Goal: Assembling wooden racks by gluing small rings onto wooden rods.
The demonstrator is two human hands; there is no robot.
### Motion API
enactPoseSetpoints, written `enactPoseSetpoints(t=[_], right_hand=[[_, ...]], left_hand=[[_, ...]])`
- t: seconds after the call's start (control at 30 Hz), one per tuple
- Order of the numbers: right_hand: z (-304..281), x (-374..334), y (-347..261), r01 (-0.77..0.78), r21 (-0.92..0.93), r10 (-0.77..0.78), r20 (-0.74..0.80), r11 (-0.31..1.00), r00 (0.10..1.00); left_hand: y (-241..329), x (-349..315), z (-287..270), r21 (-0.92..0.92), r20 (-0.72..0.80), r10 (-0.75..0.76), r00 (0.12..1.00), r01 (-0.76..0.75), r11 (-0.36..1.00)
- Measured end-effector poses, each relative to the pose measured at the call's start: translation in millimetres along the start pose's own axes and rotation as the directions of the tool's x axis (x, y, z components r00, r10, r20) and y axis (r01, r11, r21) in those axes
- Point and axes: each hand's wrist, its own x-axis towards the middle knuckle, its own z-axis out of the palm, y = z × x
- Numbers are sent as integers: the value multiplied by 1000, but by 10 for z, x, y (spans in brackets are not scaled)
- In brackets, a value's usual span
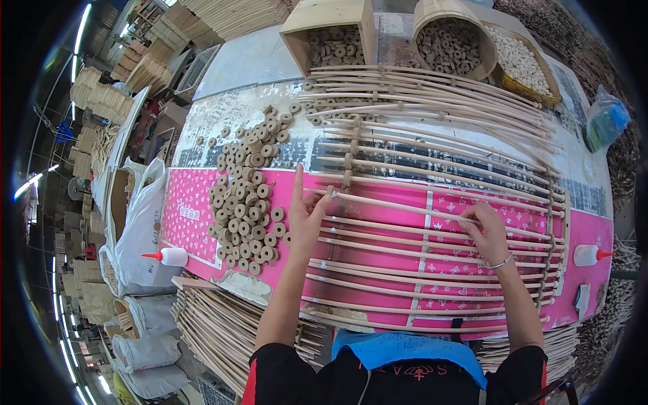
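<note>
While both forearms come up from the lower edge of the frame, the left hand sits just left of centre with its forefinger stretched straight up and the thumb and other fingers pinched on the end of a thin wooden stick. That stick runs across the middle of the frame to the right hand, whose fingers are curled down and closed on it right of centre; a bracelet circles that wrist. The held stick lies on top of a row of similar curved sticks spread like a fan over the pink patterned table cover, which fills the middle band of the picture. More sticks, some threaded with small rings, lie in the upper centre on the bare worn tabletop.

Just left of the left hand, a heap of small wooden rings stretches from the upper centre down to the middle left. At the top of the frame stand a wooden box and a round wooden tub, both with rings inside, and a basket of pale rings at upper right. A white glue bottle with a red tip lies at the left edge of the cover, another glue bottle at the right edge. Bundles of sticks lie at the lower left.
</note>
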Motion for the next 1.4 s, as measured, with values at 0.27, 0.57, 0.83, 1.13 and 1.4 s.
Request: enactPoseSetpoints(t=[0.27,0.57,0.83,1.13,1.4], right_hand=[[32,50,20,129,-184,-130,8,974,991],[83,70,40,45,-156,-52,-38,987,998],[98,53,96,57,-111,-63,-53,992,997],[114,136,13,65,-206,-81,-69,976,994],[13,-77,-100,216,-234,-211,46,948,976]], left_hand=[[-97,11,61,-80,29,-10,1000,12,997],[-120,9,73,27,54,-38,998,36,999],[81,42,-8,740,292,429,855,-486,465],[-21,88,48,731,283,370,885,-448,514],[-79,-26,-1009,794,89,354,931,-280,539]])
